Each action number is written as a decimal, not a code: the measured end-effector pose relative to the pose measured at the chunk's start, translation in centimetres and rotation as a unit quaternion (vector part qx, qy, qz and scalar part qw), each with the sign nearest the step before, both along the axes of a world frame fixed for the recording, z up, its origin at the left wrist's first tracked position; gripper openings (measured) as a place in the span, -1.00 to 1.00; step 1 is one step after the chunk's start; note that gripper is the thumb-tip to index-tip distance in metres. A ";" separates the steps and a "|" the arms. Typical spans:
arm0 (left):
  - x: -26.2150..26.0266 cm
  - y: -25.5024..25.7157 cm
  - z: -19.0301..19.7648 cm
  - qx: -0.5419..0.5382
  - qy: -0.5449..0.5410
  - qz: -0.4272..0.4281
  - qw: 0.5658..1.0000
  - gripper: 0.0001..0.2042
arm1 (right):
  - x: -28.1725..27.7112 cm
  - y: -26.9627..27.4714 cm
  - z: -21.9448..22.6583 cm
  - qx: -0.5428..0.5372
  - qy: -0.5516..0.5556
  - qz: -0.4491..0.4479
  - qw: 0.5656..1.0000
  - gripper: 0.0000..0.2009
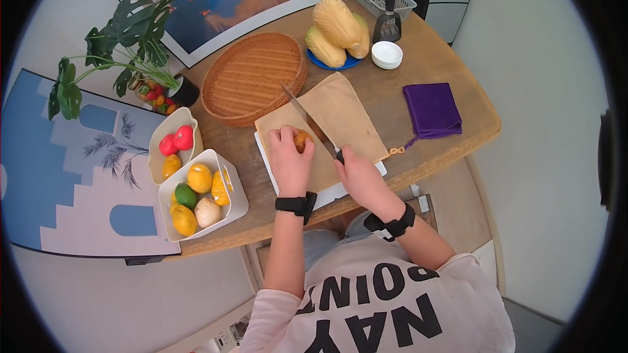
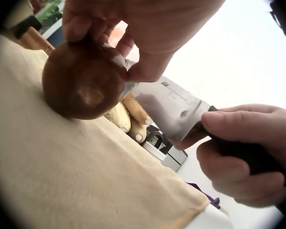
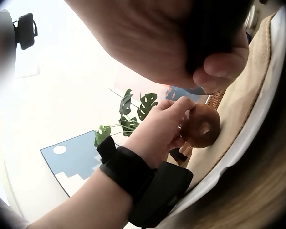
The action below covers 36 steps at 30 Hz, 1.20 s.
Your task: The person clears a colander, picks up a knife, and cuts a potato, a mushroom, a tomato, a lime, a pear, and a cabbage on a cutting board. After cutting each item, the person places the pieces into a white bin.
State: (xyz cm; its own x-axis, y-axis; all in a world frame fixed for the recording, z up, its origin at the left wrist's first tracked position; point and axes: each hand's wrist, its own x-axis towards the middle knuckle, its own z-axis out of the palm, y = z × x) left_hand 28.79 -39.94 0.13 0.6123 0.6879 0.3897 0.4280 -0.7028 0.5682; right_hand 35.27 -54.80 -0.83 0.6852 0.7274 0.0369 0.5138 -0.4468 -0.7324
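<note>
Wooden worktop (image 1: 451,62), brown grain, rounded corner at right. Plain off-white wall (image 1: 536,144) beyond it. Orange-and-blue framed picture (image 1: 226,10) at back, blue-and-pink framed palm picture (image 1: 91,183) at left, potted monstera (image 1: 127,19) between. Bright light; backdrop blows out to white in both wrist cams.

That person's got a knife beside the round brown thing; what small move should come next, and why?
The right hand should probably ease the knife blade sideways until it lines up over the round brown item. The left hand pinches that item on the tan mat, the right hand grips the handle, and the head view shows the blade beside the item.
</note>
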 end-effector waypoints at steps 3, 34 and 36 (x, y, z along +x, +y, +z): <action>0.3 -0.1 0.4 -0.008 0.010 0.008 1.000 -0.74 | 0.3 0.2 -0.9 -0.009 -0.002 0.020 1.000 -0.76; -2.2 2.4 -0.2 -0.047 -0.049 -0.073 0.995 -0.73 | -0.3 0.9 -0.4 -0.035 0.008 0.034 0.999 -0.77; -2.2 2.7 0.4 -0.066 -0.002 -0.056 0.996 -0.72 | -0.6 0.8 0.8 -0.042 0.013 0.024 0.999 -0.78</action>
